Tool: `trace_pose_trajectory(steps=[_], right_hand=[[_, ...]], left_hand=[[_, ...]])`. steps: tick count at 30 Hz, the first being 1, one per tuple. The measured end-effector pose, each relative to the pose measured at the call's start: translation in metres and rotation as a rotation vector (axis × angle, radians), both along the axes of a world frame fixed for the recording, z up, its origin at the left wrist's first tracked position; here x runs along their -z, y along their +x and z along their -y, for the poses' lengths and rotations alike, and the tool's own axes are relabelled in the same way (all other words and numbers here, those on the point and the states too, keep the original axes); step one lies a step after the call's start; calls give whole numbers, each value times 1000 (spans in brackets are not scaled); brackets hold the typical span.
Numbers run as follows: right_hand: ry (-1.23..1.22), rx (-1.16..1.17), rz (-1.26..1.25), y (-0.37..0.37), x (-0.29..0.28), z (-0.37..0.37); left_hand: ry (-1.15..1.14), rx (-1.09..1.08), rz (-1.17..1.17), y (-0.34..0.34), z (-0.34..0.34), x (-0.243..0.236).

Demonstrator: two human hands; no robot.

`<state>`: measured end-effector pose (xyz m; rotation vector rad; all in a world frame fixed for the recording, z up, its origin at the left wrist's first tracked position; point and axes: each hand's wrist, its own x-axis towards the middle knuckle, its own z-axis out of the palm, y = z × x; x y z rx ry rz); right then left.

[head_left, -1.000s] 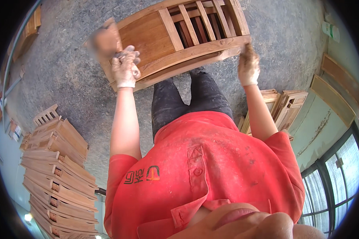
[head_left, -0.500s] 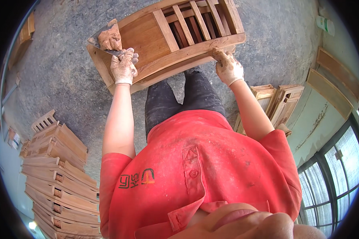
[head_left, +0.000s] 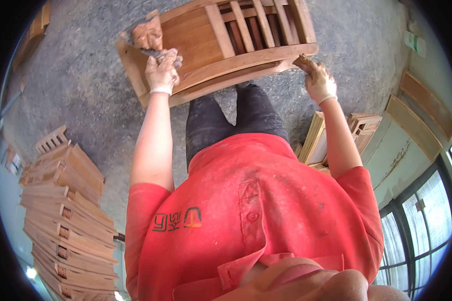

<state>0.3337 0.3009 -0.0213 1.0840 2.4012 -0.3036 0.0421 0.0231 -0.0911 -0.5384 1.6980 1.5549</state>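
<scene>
A wooden furniture frame (head_left: 186, 42) with a solid panel and several slats lies across the top of the view. My left hand (head_left: 161, 72), in a stained white glove, holds a flat metal plate (head_left: 131, 35) heaped with brown paste (head_left: 146, 34), over the frame's left end. My right hand (head_left: 319, 82), also gloved, grips a small brown-smeared tool (head_left: 301, 62) just below the frame's right end, its tip near the lower rail. The tool's exact shape is unclear.
A tall stack of wooden frames (head_left: 70, 215) stands at lower left. More wooden pieces (head_left: 312, 138) are behind my right arm. Two boards (head_left: 414, 125) lean by the right wall, with a white container (head_left: 414, 42) above. A glazed window or door (head_left: 417, 226) is at lower right.
Since half a second ago my right hand has moved right, away from the frame's lower rail. My left hand and plate appear slightly higher and further right, as does the frame in view.
</scene>
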Motion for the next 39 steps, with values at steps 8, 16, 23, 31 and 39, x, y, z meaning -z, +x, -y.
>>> trace_pose_trajectory(steps=[8, 16, 23, 31, 39], right_hand=[[-277, 15, -338, -56, 17, 103], [-264, -80, -82, -62, 12, 100], [-296, -150, 138, -84, 6, 64], [-308, 75, -26, -104, 7, 131], [-221, 63, -18, -102, 19, 135]], left_hand=[[44, -28, 34, 6, -14, 1], [136, -72, -48, 17, -21, 17], [40, -11, 56, 6, -18, -4], [54, 5, 80, 6, -20, -6], [92, 50, 98, 5, -20, 0]])
